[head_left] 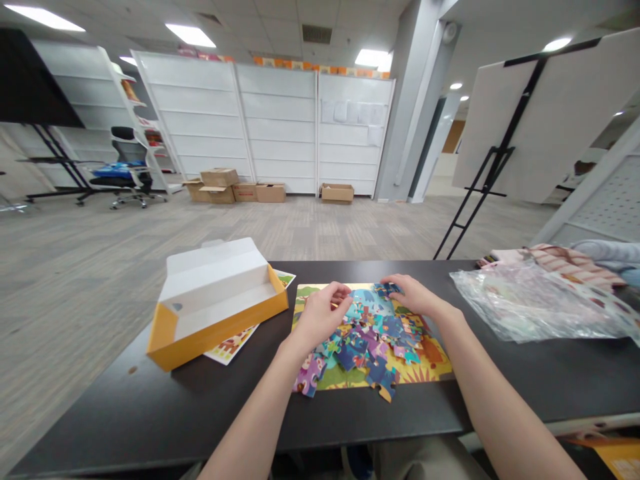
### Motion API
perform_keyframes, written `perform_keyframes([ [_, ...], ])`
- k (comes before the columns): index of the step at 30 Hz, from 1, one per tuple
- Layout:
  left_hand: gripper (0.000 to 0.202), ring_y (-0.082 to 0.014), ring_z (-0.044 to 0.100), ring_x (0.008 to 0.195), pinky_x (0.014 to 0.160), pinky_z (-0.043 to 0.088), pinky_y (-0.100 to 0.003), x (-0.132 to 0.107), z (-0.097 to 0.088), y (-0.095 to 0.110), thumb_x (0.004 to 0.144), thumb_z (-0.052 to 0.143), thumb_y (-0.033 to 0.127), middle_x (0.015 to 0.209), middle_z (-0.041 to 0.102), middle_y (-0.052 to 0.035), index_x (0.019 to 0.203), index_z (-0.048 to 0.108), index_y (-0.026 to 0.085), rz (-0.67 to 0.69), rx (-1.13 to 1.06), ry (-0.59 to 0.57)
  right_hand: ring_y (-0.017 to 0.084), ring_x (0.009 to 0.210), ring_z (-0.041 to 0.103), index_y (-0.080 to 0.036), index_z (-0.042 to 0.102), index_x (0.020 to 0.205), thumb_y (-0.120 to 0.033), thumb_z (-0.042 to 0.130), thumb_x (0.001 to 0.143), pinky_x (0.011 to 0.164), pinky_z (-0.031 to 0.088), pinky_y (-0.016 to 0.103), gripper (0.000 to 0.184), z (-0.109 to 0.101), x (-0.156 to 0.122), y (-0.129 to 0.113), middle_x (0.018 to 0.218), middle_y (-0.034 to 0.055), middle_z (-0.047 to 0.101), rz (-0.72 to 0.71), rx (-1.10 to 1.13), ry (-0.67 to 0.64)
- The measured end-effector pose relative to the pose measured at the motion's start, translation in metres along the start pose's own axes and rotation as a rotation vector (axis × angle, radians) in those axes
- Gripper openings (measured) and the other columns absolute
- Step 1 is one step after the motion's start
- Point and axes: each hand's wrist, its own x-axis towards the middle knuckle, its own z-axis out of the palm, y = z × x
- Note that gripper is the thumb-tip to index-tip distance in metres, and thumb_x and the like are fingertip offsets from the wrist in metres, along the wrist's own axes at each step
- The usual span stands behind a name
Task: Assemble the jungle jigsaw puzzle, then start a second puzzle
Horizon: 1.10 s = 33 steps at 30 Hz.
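Note:
A pile of jigsaw puzzle pieces (373, 340) in blue, purple and teal lies loose on a colourful yellow and green picture board (330, 381). My left hand (324, 312) hovers at the pile's left side, fingers curved and thumb apart from them, beside some light blue pieces. At the back of the board, my right hand (413, 295) has its fingertips on a dark blue puzzle piece (386, 289). Its thumb and fingers close around that piece's right edge. A few pieces overhang the board's front edge.
An open yellow box (225, 333) with a white inside stands at the left, on top of a printed sheet (231, 347). Clear plastic bags (540, 307) and folded cloth (575, 263) lie at the right of the black table (225, 413). An easel-like stand (480, 180) rises beyond.

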Motion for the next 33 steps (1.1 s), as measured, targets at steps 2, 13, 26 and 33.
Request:
perform_keyframes([
  [2, 0.015, -0.0175, 0.07, 0.082, 0.074, 0.058, -0.029, 0.0, 0.0, -0.001, 0.089, 0.061, 0.031, 0.089, 0.073, -0.0042, 0.097, 0.066, 0.019, 0.0, 0.0, -0.004, 0.028, 0.118, 0.062, -0.022, 0.067, 0.121, -0.014, 0.064, 0.083, 0.106, 0.044, 0.042, 0.039, -0.002, -0.001, -0.001, 0.124, 0.0104, 0.07, 0.012, -0.01, -0.004],
  [13, 0.015, -0.017, 0.07, 0.082, 0.074, 0.057, -0.028, 0.0, 0.001, -0.002, 0.089, 0.06, 0.031, 0.09, 0.073, -0.0035, 0.097, 0.067, 0.02, 0.003, 0.012, -0.016, 0.027, 0.113, 0.066, -0.019, 0.072, 0.112, -0.005, 0.061, 0.078, 0.103, 0.048, 0.039, 0.038, -0.011, -0.005, -0.01, 0.119, 0.0108, 0.072, 0.021, 0.038, -0.036],
  [26, 0.016, -0.0175, 0.07, 0.085, 0.075, 0.057, -0.029, 0.0, 0.001, -0.004, 0.089, 0.06, 0.031, 0.092, 0.073, -0.0044, 0.098, 0.067, 0.02, 0.008, 0.004, -0.029, 0.028, 0.107, 0.069, -0.019, 0.078, 0.1, -0.021, 0.067, 0.077, 0.099, 0.05, 0.036, 0.025, -0.017, -0.014, 0.01, 0.113, 0.0096, 0.076, 0.032, 0.066, -0.047],
  [33, 0.016, -0.0174, 0.07, 0.085, 0.076, 0.058, -0.029, 0.0, 0.0, -0.004, 0.09, 0.06, 0.031, 0.091, 0.073, -0.0041, 0.099, 0.067, 0.02, 0.011, 0.018, -0.032, 0.025, 0.1, 0.07, -0.022, 0.078, 0.089, -0.025, 0.069, 0.077, 0.094, 0.052, 0.034, 0.016, -0.017, -0.013, 0.008, 0.106, 0.0069, 0.077, 0.03, 0.091, -0.023],
])
